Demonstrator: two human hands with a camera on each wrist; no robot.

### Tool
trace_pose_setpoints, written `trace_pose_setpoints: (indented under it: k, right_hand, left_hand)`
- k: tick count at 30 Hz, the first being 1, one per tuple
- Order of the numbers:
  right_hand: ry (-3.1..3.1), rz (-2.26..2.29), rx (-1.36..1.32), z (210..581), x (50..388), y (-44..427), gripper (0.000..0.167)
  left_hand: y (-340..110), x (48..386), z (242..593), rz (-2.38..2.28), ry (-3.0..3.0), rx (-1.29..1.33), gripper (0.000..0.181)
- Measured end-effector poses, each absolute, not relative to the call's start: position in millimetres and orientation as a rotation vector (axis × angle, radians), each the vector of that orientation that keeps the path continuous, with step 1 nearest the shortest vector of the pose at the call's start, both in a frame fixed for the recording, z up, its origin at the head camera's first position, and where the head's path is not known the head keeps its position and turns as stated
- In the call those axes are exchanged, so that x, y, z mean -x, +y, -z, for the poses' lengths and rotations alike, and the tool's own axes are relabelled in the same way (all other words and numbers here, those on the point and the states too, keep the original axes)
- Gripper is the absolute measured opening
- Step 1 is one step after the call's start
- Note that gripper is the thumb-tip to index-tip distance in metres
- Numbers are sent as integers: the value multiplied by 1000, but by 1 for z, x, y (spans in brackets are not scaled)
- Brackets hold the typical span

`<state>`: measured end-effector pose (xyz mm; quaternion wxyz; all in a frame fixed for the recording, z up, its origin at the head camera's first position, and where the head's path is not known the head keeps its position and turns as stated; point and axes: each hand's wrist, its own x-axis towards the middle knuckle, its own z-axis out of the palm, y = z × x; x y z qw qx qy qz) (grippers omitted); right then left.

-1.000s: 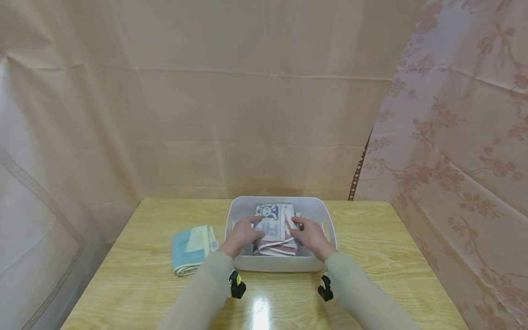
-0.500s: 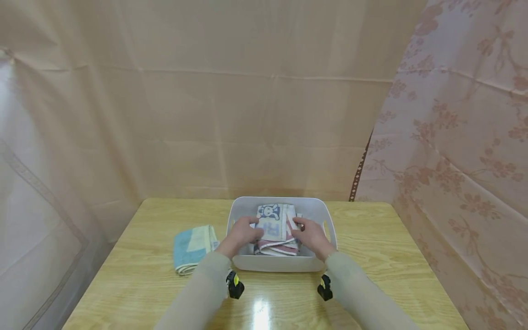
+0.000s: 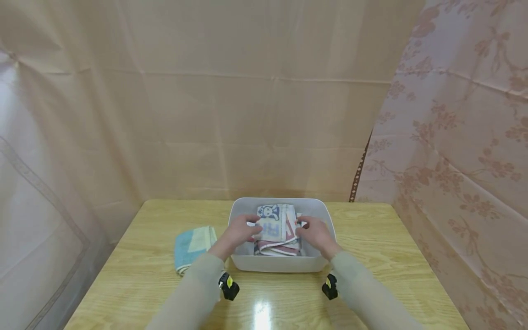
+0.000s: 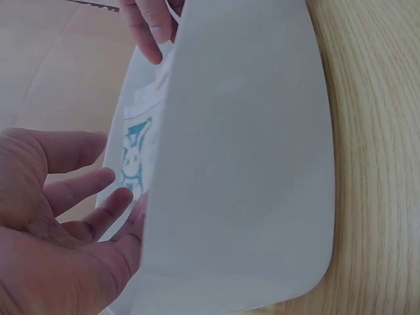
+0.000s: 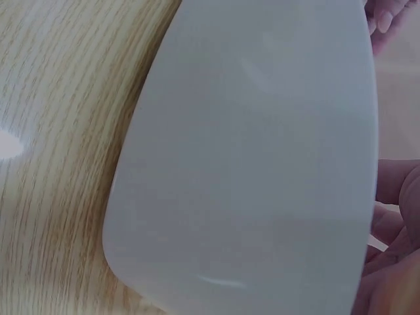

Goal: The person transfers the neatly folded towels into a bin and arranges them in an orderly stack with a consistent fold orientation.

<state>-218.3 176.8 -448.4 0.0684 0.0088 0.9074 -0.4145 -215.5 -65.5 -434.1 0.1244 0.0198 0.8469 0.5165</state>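
A folded towel [image 3: 271,229] with a blue rabbit pattern lies on top in a white plastic basket [image 3: 278,264]. White and dark pink striped cloth [image 3: 284,247] shows beneath it. My left hand [image 3: 240,230] is over the basket's left side, its loosely bent fingers beside the towel and holding nothing. In the left wrist view, that hand's fingers [image 4: 88,154] are spread apart. By the towel's right edge, my right hand [image 3: 315,232] has its thumb and fingers parted. The basket wall [image 5: 249,164] hides much of the right hand in the right wrist view.
A folded blue and pale yellow towel [image 3: 190,247] lies on the wooden table [image 3: 387,266] left of the basket, partly behind my left forearm. A beige curtain [image 3: 264,114] hangs behind the table, and a pink flowered curtain [image 3: 462,174] at the right.
Both hands have drawn apart from the rabbit towel, the left one to the left and the right one slightly to the right. The towel stays in the basket.
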Motion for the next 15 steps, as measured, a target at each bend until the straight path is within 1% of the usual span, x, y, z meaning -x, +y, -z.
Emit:
trace_pose_setpoints:
  k: [7,15]
  right_hand:
    - [2735,1237,24,442,220,184,45]
    - [2683,1287,40,436,218,193,45]
  left_hand:
    - [-74,214,425,-1585,2435,-129,44]
    - [-88,213,416,-1569,2421,-69,45]
